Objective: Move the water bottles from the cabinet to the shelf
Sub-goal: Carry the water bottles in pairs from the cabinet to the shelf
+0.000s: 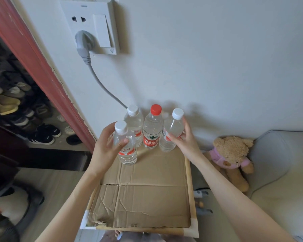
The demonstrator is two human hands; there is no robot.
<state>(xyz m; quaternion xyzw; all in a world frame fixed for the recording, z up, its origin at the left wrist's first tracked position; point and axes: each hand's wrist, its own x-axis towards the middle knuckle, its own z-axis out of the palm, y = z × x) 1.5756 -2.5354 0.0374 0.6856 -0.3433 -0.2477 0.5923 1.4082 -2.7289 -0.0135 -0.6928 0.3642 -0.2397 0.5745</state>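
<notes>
Left hand (pixel 105 147) clamped on front bottle (pixel 126 145), right hand (pixel 184 138) on end bottle (pixel 170 133); risk: toppling red-capped bottle (pixel 151 128) between.

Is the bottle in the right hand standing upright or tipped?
Tipped. The bottle in the right hand leans, its white cap toward the right, while the red-capped bottle beside it stands straight on the cardboard.

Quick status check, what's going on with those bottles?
Left hand grips near white-capped bottle. Right hand grips right white-capped bottle. Two more stand behind. Nothing in the way.
</notes>
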